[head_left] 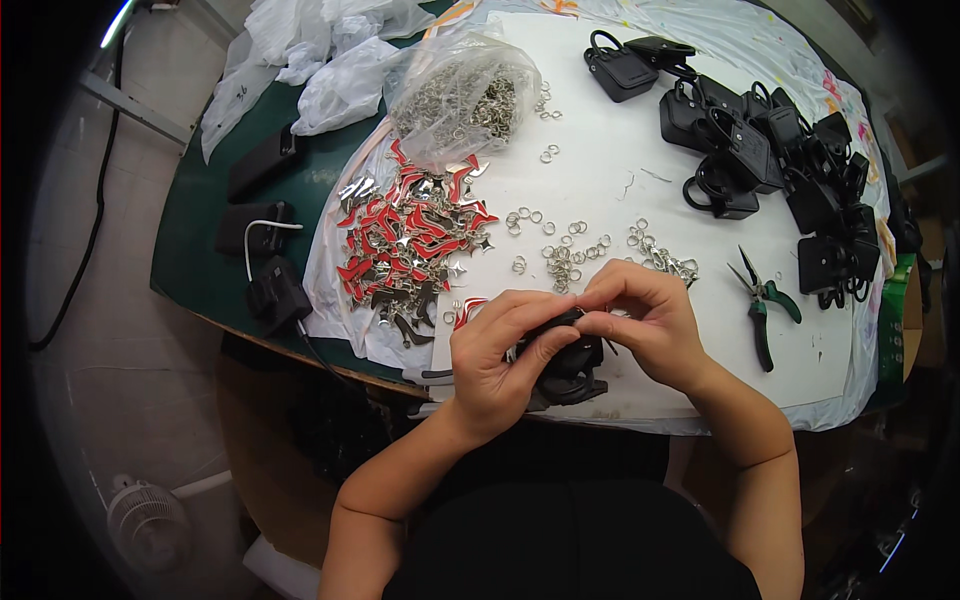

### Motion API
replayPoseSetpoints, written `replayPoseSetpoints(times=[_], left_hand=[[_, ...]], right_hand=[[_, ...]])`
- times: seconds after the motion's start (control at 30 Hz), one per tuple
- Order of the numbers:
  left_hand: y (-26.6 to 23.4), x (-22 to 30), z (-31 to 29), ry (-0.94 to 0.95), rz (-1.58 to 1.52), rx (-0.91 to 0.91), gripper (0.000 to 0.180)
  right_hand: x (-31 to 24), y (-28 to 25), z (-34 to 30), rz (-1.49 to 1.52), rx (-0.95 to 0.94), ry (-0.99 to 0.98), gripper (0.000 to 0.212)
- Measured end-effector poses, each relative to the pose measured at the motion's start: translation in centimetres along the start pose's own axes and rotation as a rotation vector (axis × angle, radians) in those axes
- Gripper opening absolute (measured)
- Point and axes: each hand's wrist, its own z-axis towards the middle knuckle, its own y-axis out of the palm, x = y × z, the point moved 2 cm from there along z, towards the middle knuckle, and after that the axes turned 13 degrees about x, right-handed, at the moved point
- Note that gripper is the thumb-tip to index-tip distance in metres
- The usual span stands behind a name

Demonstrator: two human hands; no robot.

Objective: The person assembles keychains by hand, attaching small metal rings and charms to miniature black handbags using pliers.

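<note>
My left hand (500,360) is closed round a small black handbag (572,372) at the table's near edge, thumb and forefinger near its top. Opposite it, my right hand (650,325) pinches at the same spot; what lies between its fingertips is too small to make out. A thin dark piece sticks out below the right fingers. Just beyond my hands lie loose metal rings (565,262) and a small heap of silver clasps (665,258). Left of them is a pile of red and silver high-heel shoe charms (410,235).
A clear plastic bag of metal rings (465,100) stands at the back. Several black mini handbags (740,155) crowd the far right, with green-handled pliers (762,305) nearer. Grey tool handles (428,377) lie beside my left hand. Black boxy devices (275,290) sit at the left.
</note>
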Motion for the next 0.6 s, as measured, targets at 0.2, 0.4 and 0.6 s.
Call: replayPoseSetpoints(times=[0.2, 0.4, 0.6], left_hand=[[0.1, 0.3, -0.6, -0.265, -0.127, 0.045, 0.029], [-0.1, 1.2, -1.1, -0.138, -0.055, 0.031, 0.024], [0.2, 1.6, -1.0, 0.069, 0.008, 0.036, 0.020]], right_hand=[[-1.4, 0.4, -1.0, 0.031, -0.017, -0.083, 0.020], [-3.2, 0.6, -3.5, -0.299, 0.093, -0.276, 0.024], [-3.1, 0.7, -3.2, -0.410, 0.148, -0.402, 0.014]])
